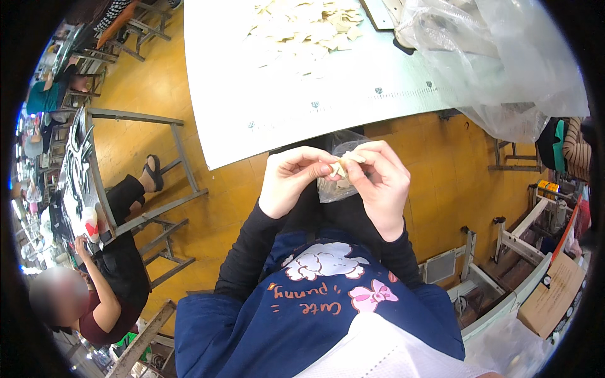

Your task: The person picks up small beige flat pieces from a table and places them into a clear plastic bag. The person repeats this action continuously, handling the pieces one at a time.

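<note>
Small cream-coloured flat pieces [338, 169] are pinched between the fingertips of both my hands, in front of my body. My left hand [293, 176] grips them from one side, thumb against fingers. From the other side my right hand [380, 179] pinches them, thumb on top. What the pieces are made of I cannot make out. Just below the fingers, a clear plastic bag [331, 191] with similar pale pieces in it rests at my lap. A loose heap of cream pieces [315, 25] lies on the white table [239, 94] ahead.
Large clear plastic bags [491, 63] hang over the table's right side. Along its near edge runs a printed ruler scale [378, 93]. At left a co-worker [104, 296] sits by a metal-framed table [101, 183] with black strips. A cardboard box [551, 296] lies at lower right.
</note>
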`<state>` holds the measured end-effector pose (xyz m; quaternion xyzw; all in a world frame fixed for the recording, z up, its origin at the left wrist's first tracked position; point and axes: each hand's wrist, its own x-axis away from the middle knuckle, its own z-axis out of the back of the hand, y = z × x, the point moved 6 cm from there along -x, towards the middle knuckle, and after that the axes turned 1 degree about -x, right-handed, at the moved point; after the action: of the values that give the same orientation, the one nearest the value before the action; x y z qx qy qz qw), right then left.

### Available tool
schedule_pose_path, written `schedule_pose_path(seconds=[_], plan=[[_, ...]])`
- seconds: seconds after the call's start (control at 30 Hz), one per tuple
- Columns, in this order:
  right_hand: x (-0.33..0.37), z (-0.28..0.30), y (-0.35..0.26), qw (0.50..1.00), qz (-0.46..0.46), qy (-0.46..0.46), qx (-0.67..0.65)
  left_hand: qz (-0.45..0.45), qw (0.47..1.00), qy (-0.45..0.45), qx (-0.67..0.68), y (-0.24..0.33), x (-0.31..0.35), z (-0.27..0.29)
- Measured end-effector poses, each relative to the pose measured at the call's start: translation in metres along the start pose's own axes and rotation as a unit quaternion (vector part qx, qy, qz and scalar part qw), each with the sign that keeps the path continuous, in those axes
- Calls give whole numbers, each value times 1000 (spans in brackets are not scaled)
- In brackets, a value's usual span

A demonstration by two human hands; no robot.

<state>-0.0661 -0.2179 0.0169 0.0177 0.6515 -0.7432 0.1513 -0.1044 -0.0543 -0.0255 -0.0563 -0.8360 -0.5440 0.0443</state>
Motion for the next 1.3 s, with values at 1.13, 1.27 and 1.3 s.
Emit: schedule_pose_path(seconds=[1.13,1.27,1.3], plan=[[21,9,23,938,77,-153,302,-115,780,33,-615,0,9,-16],[-6,4,-4,960,130,-111,220,-103,774,30,-624,6,12,-15],[-16,2,-13,955,163,-90,232,-101,765,31,-635,8,12,-15]])
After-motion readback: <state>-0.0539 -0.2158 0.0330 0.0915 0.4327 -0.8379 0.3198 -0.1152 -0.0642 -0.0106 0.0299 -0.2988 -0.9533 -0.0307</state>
